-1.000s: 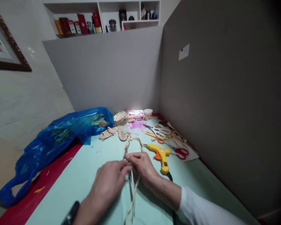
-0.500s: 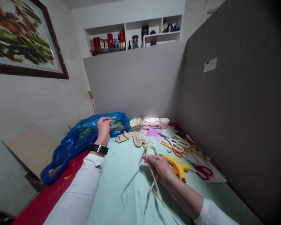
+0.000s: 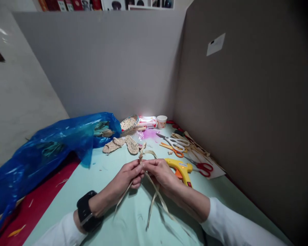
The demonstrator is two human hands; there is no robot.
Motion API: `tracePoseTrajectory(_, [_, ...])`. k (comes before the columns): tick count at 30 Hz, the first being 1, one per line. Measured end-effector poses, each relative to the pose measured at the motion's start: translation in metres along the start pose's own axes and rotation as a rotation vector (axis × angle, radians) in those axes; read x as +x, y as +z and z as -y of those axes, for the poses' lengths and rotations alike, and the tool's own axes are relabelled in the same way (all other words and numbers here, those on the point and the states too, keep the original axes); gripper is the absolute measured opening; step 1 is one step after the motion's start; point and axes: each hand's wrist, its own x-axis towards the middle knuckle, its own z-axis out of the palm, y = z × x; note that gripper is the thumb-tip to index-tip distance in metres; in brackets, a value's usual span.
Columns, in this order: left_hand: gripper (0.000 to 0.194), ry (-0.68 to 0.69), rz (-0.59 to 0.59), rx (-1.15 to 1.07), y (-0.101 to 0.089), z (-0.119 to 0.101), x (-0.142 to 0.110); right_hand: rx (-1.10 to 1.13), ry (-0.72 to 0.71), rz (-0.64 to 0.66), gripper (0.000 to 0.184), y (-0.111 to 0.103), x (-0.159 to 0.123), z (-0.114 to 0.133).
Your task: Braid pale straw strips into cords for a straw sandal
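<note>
Both hands meet over the pale green table cover, pinching a bundle of straw-coloured plant-fibre strips (image 3: 156,191). My left hand (image 3: 131,173), with a black watch at the wrist, is closed on the strips just below their knotted top (image 3: 141,153). Fingertip to fingertip with it, my right hand (image 3: 161,172) is closed on the same strips. Loose ends trail down toward the front, and one strip loops over to the right. Beyond the hands lie two small woven straw soles or slippers (image 3: 131,145). What sits between the fingertips is partly hidden.
A yellow glue gun (image 3: 181,169) lies right of my right hand. Beyond it are red-handled scissors (image 3: 204,168), orange-handled scissors (image 3: 176,152) and white-handled scissors (image 3: 178,141). A blue plastic bag (image 3: 66,133) spreads at left. Behind stand a woven basket (image 3: 129,123), a paper cup (image 3: 162,121) and grey partitions (image 3: 105,61).
My left hand has come from the blue bag to the strips beside my right hand and closed on them. My right hand keeps its hold. The view has tipped down and turned rightward.
</note>
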Motion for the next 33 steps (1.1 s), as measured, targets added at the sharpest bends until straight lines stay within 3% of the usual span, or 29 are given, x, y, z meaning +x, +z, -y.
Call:
tracePoseTrajectory(3, [0.025,-0.057,-0.056,0.019,-0.003,0.005,0.002,-0.061,-0.024,0.022,0.022,-0.002,0.000,-0.001])
tracePoseTrajectory(11, [0.022,0.002,-0.078,0.058,-0.002,0.013,0.005,-0.120,-0.084,0.209,0.028,-0.005,0.005,-0.005])
tracePoseTrajectory(16, [0.025,-0.082,-0.145,0.013,0.002,0.009,-0.001,-0.502,-0.251,0.212,0.023,-0.013,0.003,-0.002])
tracePoseTrajectory(22, [0.026,0.018,-0.302,0.164,0.002,0.005,-0.004,-0.933,-0.372,-0.019,0.026,-0.011,-0.008,0.006])
tracePoseTrajectory(25, [0.029,0.096,-0.407,0.301,0.002,0.006,-0.006,-1.159,-0.415,-0.106,0.011,-0.006,-0.013,0.007])
tracePoseTrajectory(28, [0.029,0.152,-0.469,0.321,0.002,0.008,-0.008,-1.316,-0.556,-0.157,0.015,0.000,-0.018,0.002])
tracePoseTrajectory(33, [0.022,0.111,-0.439,0.024,0.006,0.008,-0.009,-1.495,-1.004,-0.148,0.018,0.008,-0.023,-0.006])
